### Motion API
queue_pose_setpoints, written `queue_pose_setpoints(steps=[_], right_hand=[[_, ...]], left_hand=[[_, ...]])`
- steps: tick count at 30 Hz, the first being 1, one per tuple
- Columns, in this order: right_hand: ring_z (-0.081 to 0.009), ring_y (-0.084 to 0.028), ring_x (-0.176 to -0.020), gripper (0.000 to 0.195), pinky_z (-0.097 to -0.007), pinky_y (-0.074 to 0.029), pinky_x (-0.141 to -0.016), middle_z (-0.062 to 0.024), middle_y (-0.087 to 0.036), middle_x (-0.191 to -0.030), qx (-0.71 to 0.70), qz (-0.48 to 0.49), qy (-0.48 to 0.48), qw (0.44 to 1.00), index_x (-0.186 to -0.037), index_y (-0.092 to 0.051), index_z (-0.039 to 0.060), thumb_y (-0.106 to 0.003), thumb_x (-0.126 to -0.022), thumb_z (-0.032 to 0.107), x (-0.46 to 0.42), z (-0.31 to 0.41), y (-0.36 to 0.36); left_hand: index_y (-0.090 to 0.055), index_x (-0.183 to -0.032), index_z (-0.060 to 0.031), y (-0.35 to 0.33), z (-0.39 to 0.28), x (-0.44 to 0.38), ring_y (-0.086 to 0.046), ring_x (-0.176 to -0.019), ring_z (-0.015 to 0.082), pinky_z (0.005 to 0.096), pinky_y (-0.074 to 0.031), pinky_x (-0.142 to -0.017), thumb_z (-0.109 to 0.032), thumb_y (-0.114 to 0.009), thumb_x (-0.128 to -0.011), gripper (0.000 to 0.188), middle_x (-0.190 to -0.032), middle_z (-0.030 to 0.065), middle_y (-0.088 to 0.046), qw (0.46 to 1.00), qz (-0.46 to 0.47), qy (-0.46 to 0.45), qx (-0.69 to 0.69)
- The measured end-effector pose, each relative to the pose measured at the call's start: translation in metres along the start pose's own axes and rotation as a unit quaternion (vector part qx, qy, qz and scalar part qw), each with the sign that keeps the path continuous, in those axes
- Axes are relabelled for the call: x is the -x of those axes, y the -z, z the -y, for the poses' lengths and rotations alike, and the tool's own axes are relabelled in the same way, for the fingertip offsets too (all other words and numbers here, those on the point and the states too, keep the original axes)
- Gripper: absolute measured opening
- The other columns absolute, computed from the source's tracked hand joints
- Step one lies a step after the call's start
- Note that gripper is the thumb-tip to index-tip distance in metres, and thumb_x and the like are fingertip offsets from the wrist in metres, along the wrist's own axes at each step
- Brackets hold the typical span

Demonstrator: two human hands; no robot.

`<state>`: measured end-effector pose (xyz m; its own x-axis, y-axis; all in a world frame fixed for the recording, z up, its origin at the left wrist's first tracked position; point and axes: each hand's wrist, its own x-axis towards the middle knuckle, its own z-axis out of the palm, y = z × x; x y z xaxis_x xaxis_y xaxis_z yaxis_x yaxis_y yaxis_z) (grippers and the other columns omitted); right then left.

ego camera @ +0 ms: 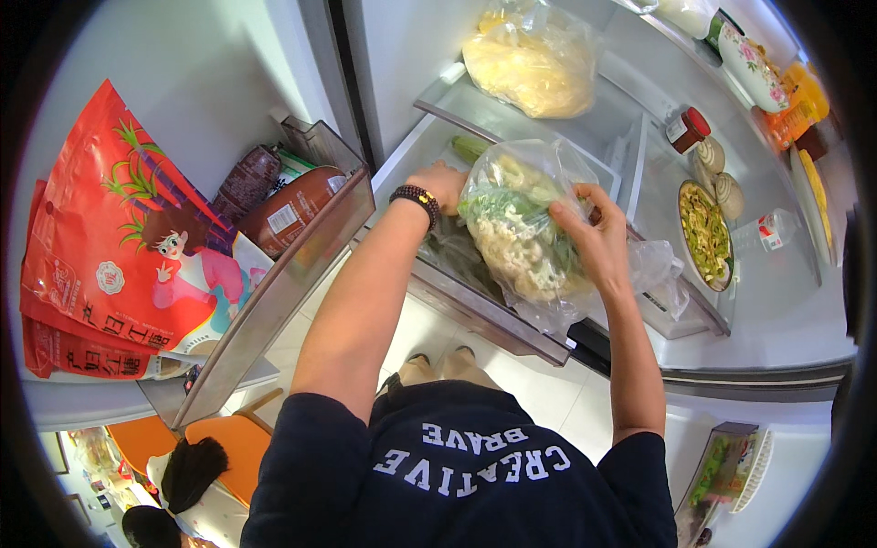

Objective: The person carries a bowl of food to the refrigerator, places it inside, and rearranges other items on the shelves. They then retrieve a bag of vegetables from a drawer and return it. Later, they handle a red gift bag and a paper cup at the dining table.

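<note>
My right hand (596, 233) grips the right side of a clear plastic bag of cauliflower (527, 240), lifted over a pulled-out fridge drawer (493, 308). At the bag's left edge, my left hand (445, 185) reaches into the drawer, a dark beaded bracelet on its wrist. Its fingers are partly hidden, so whether it holds anything is unclear. A green vegetable (470, 146), perhaps a cucumber or squash, lies beyond it. Dark green produce (459, 253) is under the bag.
A bag of yellowish food (534, 68) sits behind the drawer. Shelves at right hold a dish of chopped food (706, 236), a red-lidded jar (688, 130) and a plastic bottle (764, 231). The open door's bin (274, 294) holds red pouches (116, 274). Two people (185, 486) are at lower left.
</note>
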<state>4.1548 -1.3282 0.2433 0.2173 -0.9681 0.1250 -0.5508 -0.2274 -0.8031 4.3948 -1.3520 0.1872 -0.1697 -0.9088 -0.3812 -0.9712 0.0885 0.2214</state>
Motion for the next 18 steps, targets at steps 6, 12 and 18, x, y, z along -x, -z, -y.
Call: queue_pose_setpoints(steps=[6, 12, 18], right_hand=[[-0.0207, -0.049, -0.068, 0.039, -0.0315, -0.042, -0.065, -0.0145, -0.055, -0.085, 0.052, -0.017, 0.052, 0.997, -0.094, -0.061, 0.0016, -0.073, -0.071, 0.03, -0.008, -0.004, -0.015], [-0.0318, -0.055, -0.078, 0.036, -0.0376, -0.044, -0.071, -0.0205, -0.055, -0.089, 0.055, -0.055, 0.11, 0.991, -0.094, -0.062, 0.0028, -0.074, -0.071, 0.027, -0.018, -0.003, -0.035], [-0.0315, -0.053, -0.075, 0.037, -0.0381, -0.043, -0.067, -0.0201, -0.055, -0.091, 0.123, -0.12, 0.225, 0.959, -0.096, -0.059, 0.0012, -0.074, -0.073, 0.026, -0.013, -0.01, -0.047]], left_hand=[[-0.06, -0.11, -0.0019, 0.003, -0.005, 0.014, -0.06, -0.097, 0.0326, 0.038, -0.048, -0.085, -0.048, -0.075, -0.063, 0.068, -0.108, 0.0157, -0.062, 0.997, 0.018, 0.052, -0.046], [-0.066, -0.106, -0.008, -0.011, 0.003, 0.013, -0.06, -0.1, 0.0275, 0.036, -0.047, -0.086, -0.048, -0.074, -0.063, 0.059, -0.111, 0.0129, -0.063, 0.995, 0.039, 0.033, 0.09], [-0.068, -0.098, -0.0071, -0.002, 0.008, 0.017, -0.062, -0.095, 0.0269, 0.0324, -0.048, -0.081, -0.053, -0.081, -0.049, 0.068, -0.102, 0.0135, -0.066, 0.991, 0.08, 0.025, 0.101]])
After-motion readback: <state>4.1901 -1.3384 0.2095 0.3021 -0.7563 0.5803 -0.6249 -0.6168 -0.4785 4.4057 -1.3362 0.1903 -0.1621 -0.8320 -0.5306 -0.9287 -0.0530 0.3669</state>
